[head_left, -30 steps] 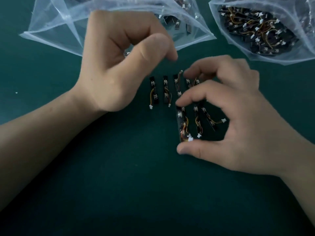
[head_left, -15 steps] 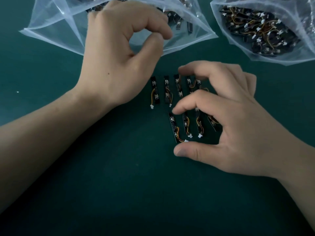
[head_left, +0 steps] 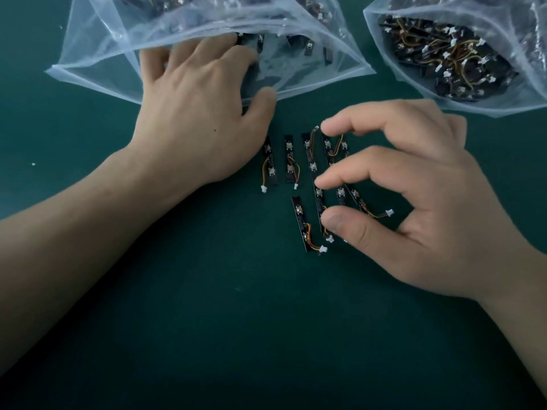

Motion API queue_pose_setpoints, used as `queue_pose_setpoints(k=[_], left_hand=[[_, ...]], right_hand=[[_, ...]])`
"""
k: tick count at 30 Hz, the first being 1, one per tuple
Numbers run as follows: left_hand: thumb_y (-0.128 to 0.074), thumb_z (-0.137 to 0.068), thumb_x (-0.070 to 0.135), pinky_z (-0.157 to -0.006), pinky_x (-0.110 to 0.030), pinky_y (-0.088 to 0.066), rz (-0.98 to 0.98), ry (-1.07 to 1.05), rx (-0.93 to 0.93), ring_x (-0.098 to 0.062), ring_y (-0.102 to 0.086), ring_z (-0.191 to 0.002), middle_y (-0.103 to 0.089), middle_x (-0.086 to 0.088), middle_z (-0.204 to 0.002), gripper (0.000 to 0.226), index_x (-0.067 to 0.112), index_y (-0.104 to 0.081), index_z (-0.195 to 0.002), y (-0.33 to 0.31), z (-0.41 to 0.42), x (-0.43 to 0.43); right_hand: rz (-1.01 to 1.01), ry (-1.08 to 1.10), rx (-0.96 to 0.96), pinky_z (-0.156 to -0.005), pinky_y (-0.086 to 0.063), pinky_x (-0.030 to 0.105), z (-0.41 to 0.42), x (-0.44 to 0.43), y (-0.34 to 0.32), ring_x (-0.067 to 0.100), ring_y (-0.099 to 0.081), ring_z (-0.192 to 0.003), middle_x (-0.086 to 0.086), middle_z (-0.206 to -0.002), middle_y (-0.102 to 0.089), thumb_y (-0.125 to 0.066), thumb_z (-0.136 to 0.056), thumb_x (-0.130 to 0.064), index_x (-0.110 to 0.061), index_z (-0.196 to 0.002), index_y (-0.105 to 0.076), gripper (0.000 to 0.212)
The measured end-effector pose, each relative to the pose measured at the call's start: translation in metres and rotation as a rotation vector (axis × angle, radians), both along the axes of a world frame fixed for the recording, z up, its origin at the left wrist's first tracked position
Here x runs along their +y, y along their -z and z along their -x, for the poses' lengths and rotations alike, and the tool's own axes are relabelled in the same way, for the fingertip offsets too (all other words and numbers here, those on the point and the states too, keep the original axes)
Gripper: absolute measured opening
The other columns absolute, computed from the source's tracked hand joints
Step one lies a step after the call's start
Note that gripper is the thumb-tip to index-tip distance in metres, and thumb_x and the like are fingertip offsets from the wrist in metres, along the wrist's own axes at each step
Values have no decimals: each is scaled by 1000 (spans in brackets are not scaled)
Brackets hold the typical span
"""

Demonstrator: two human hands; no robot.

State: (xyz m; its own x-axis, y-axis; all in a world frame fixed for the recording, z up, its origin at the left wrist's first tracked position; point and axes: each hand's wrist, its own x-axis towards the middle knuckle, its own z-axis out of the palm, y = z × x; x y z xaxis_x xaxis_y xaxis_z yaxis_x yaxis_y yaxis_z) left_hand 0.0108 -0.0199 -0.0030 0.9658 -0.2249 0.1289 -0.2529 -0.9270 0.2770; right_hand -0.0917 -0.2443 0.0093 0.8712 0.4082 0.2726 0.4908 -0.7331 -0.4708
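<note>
Small black circuit strips (head_left: 289,161) lie in two loose rows on the green desk (head_left: 236,321), each with a thin orange-and-yellow wire ending in a white plug (head_left: 323,248). The right hand (head_left: 414,208) arches over the lower row. Its forefinger tip is at the far end of one strip (head_left: 319,202) and its thumb covers the near end, but whether that grip actually presses the strip or only brackets it cannot be told from here.

The left hand (head_left: 195,113) reaches into the mouth of a clear plastic bag (head_left: 103,54) with its fingers spread and fairly straight under the film, holding nothing that shows. More strips lie deeper inside. A second bag (head_left: 503,105), full of the same parts, sits well off to the right.

These pieces look very light and stiff along the board, so they would likely skid on the desk at a nudge. The wires are the weak point — thin, springy and apt to snag a neighbour. The best hold is probably by the long edges or the two ends of the board, clear of the little buttons, never by the plug or wire.
</note>
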Motion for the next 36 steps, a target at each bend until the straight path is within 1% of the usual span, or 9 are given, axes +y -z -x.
queue_pose_setpoints(k=[4, 11, 16, 21, 24, 26, 29, 31, 36], left_hand=[[-39, -100, 58, -124, -56, -15, -21, -10, 18, -35, -31, -151, -42, -9, -160, 59, 23, -44, -148, 0, -3, 1], [-34, -99, 64, -124, -58, -17, -59, -14, 71, -37, -29, -151, -40, -8, -158, 68, 21, -43, -151, 0, -5, 0], [-33, -98, 66, -123, -57, -16, -65, -31, 107, -36, -25, -151, -37, -13, -155, 69, 23, -39, -151, 1, -5, 0], [-38, -100, 64, -123, -55, -16, -55, -37, 86, -36, -27, -150, -40, -13, -155, 68, 19, -44, -150, 1, -5, 0], [-42, -100, 63, -122, -57, -22, -39, -48, 92, -37, -31, -146, -44, -16, -148, 64, 17, -48, -145, 1, -6, 1], [-43, -101, 56, -120, -57, -25, -14, -59, 89, -37, -35, -143, -49, -17, -142, 57, 16, -52, -140, 1, -7, 2], [-45, -103, 26, -117, -53, -22, 4, -14, -14, -38, -39, -138, -56, -15, -138, 38, 16, -58, -136, 1, -8, 6], [-46, -96, 7, -115, -49, -22, -5, 39, -78, -39, -43, -133, -59, -11, -137, 43, 18, -62, -135, 0, -6, 8], [-52, -92, -4, -107, -49, -34, -15, 77, -130, -41, -54, -120, -67, -12, -127, 43, 14, -69, -127, -1, -9, 10]], right_hand=[[-33, 21, -55, -107, -28, 43, -2, -2, 1, 18, -54, -123, -3, -134, -62, -68, -96, -38, -23, -97, -77, 18], [-184, 115, -143, -103, -43, 59, -11, -15, 8, 19, -63, -118, -2, -121, -66, -61, -104, -23, -20, -101, -74, 14], [-322, 178, -165, -97, -42, 23, -21, -23, 16, 9, -62, -113, 4, -115, -68, -56, -105, -5, -12, -107, -68, 14], [-370, 219, -133, -78, -42, 29, -24, -28, 19, 12, -60, -88, 4, -100, -69, -58, -104, -8, -14, -104, -70, 13], [-336, 62, -9, -66, -38, 17, -22, -34, 13, 6, -55, -69, -4, -82, -66, -64, -99, -7, -13, -100, -71, 9], [-251, -48, 85, -61, -38, 16, -20, -38, 11, 12, -58, -64, -2, -75, -66, -67, -93, -7, -16, -97, -72, 12], [-219, -80, 144, -57, -40, 21, -20, -40, 11, 18, -56, -61, -2, -70, -65, -67, -87, -5, -18, -95, -73, 17], [-198, -70, 143, -56, -42, 26, -20, -39, 11, 20, -56, -60, -1, -69, -66, -68, -87, -5, -16, -96, -75, 16], [-176, -71, 140, -56, -43, 31, -19, -38, 11, 20, -56, -58, 2, -70, -66, -69, -88, -7, -14, -96, -76, 13]])
